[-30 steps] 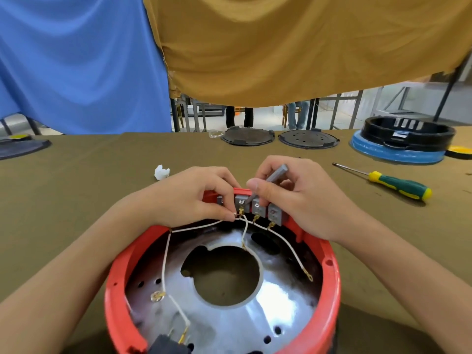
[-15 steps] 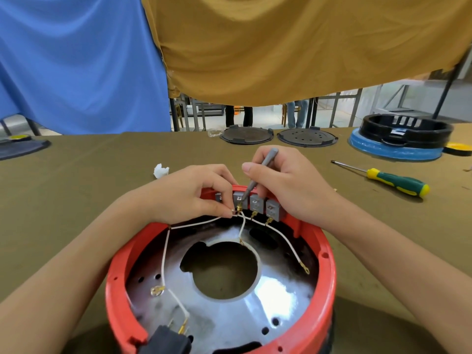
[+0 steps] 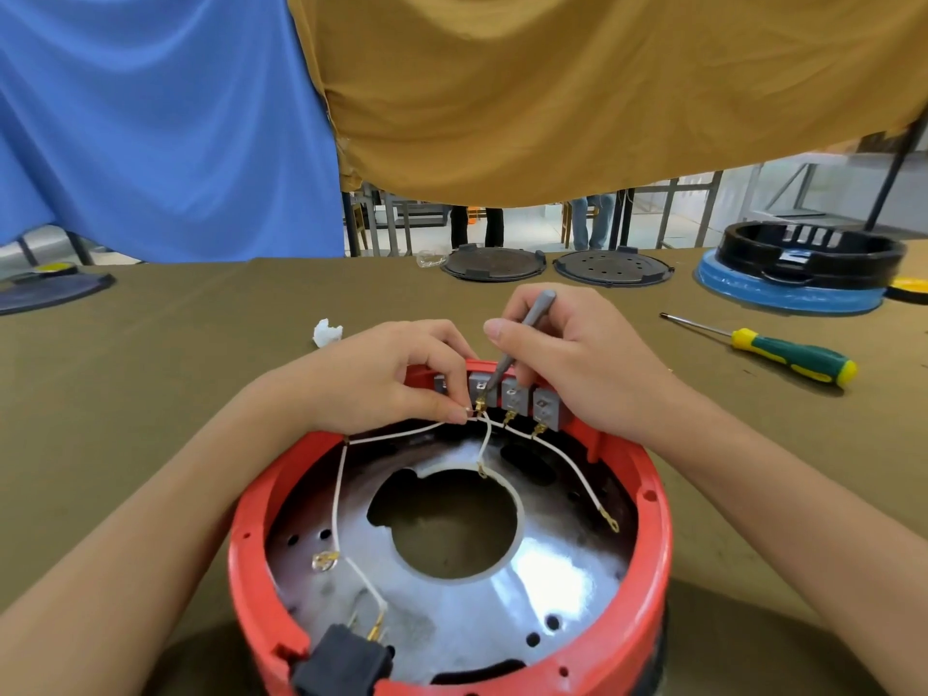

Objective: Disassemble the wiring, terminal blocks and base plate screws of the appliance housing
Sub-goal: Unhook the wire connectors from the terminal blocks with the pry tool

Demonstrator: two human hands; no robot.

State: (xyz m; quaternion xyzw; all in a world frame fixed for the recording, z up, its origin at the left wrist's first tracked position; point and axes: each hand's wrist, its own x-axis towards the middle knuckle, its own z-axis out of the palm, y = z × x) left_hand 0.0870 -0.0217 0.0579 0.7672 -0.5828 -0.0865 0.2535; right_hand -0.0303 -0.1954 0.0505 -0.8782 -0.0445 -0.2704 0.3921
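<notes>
A round red appliance housing (image 3: 648, 499) stands upside down in front of me, with a shiny metal base plate (image 3: 542, 585) and a large centre hole inside. Grey terminal blocks (image 3: 545, 408) sit in a row on its far wall, with white wires (image 3: 337, 499) running from them. My left hand (image 3: 391, 374) pinches a white wire's brass end at the leftmost visible block. My right hand (image 3: 572, 359) grips a thin grey screwdriver (image 3: 517, 346), its tip on that block.
A green and yellow screwdriver (image 3: 788, 355) lies on the olive cloth to the right. Two dark round plates (image 3: 612, 267) and a black and blue housing (image 3: 803, 268) stand at the back. A white scrap (image 3: 327, 332) lies left of my hands. A black plug socket (image 3: 341, 665) sits on the near rim.
My right hand has tilted the grey screwdriver more upright and set its tip down on the block. The left hand has kept its pinch on the wire.
</notes>
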